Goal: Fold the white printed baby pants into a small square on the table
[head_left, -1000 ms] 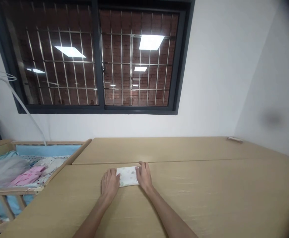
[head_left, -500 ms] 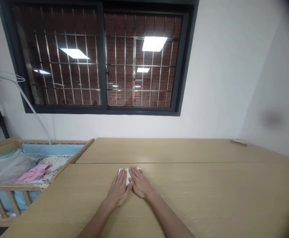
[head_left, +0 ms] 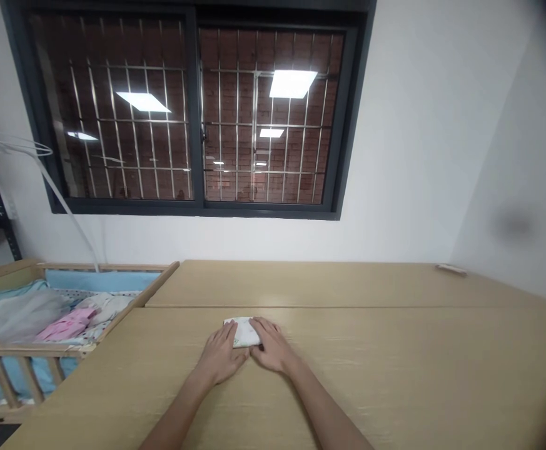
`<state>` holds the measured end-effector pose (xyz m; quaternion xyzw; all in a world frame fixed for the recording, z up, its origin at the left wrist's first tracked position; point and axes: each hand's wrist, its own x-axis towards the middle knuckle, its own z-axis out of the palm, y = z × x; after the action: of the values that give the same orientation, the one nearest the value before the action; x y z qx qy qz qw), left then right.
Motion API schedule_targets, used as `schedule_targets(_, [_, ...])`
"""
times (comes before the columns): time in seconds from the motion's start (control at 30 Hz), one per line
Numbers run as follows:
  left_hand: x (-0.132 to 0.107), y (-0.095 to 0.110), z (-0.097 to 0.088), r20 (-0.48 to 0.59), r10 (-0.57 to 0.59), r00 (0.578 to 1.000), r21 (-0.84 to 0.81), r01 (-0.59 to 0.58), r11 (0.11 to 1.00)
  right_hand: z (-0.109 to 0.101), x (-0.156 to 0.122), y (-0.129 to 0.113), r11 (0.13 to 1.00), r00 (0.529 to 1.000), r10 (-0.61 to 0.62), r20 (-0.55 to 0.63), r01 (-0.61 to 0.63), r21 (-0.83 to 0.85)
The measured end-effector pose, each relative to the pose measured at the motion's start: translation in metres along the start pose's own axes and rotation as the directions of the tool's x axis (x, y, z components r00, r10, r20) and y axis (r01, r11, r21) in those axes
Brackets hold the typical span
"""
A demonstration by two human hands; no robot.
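Observation:
A small folded white cloth (head_left: 245, 334) with a faint coloured print lies on the wooden tabletop (head_left: 394, 375), straight ahead of me. My left hand (head_left: 220, 355) grips its left side, fingers over the top and thumb by the near edge. On the opposite side my right hand (head_left: 273, 345) has its fingers over the right edge, with the thumb low at the near corner. A dark shadow shows under that corner. The thumbs nearly meet in front of the cloth, and the fingers cover both its ends.
Left of the table stands a wooden crib (head_left: 38, 351) with blue lining, sheer netting and a pink cloth (head_left: 69, 324). A white pole (head_left: 66, 203) rises from it. A thin flat object (head_left: 451, 269) lies at the far right. Behind are a wall and a barred window (head_left: 197, 112).
My hands have moved apart from lying flat over the cloth to its two sides. More of the printed top now shows between them. The view has shifted slightly.

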<state>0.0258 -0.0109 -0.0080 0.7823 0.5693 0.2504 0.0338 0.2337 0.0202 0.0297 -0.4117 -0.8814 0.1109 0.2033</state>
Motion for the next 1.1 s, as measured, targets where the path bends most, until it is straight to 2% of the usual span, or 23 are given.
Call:
schedule_targets(0.17, [0.005, 0.005, -0.011, -0.046, -0.025, 0.999, -0.116, 0.019, 0.993, 0.006, 0.005, 0.006, 0.995, 0.987, 0.064, -0.148, -0.051, 0.090])
schedule_targets(0.27, [0.007, 0.007, -0.026, -0.073, -0.041, 0.996, -0.214, 0.024, 0.976, 0.006, 0.009, 0.005, 0.971, 0.934, 0.154, -0.323, -0.083, 0.223])
schedule_targets(0.33, [0.007, 0.009, -0.034, -0.062, -0.046, 0.997, -0.303, 0.025, 0.953, 0.006, 0.013, 0.004, 0.913, 0.878, 0.246, -0.410, -0.068, 0.403])
schedule_targets(0.4, [0.006, 0.011, -0.037, -0.014, -0.044, 0.999, -0.397, 0.035, 0.917, 0.006, 0.018, 0.004, 0.811, 0.839, 0.329, -0.433, -0.017, 0.584])
schedule_targets(0.47, [0.003, 0.012, -0.036, 0.053, -0.047, 0.997, -0.461, 0.066, 0.885, 0.008, 0.024, 0.005, 0.727, 0.829, 0.381, -0.410, 0.006, 0.687])
schedule_targets(0.5, [0.002, 0.012, -0.034, 0.085, -0.053, 0.995, -0.474, 0.087, 0.876, 0.009, 0.027, 0.006, 0.711, 0.834, 0.390, -0.391, -0.003, 0.703])
schedule_targets(0.6, [-0.004, 0.011, -0.028, 0.137, -0.096, 0.986, -0.439, 0.147, 0.887, 0.015, 0.038, 0.010, 0.770, 0.873, 0.343, -0.347, -0.050, 0.636])
schedule_targets(0.73, [-0.009, 0.016, -0.025, 0.138, -0.194, 0.971, -0.274, 0.226, 0.935, 0.026, 0.055, 0.019, 0.889, 0.934, 0.218, -0.284, -0.070, 0.453])
schedule_targets(0.9, [-0.011, 0.037, -0.035, 0.128, -0.301, 0.945, -0.009, 0.304, 0.953, 0.038, 0.063, 0.028, 0.936, 0.959, 0.161, -0.233, -0.074, 0.343])
schedule_targets(1.0, [-0.013, 0.056, -0.047, 0.065, -0.348, 0.935, 0.118, 0.339, 0.933, 0.030, 0.061, 0.026, 0.949, 0.965, 0.132, -0.225, -0.057, 0.309])
schedule_targets(1.1, [-0.020, 0.077, -0.047, 0.021, -0.275, 0.961, 0.182, 0.266, 0.946, 0.005, 0.053, 0.012, 0.963, 0.981, 0.076, -0.181, -0.025, 0.267])
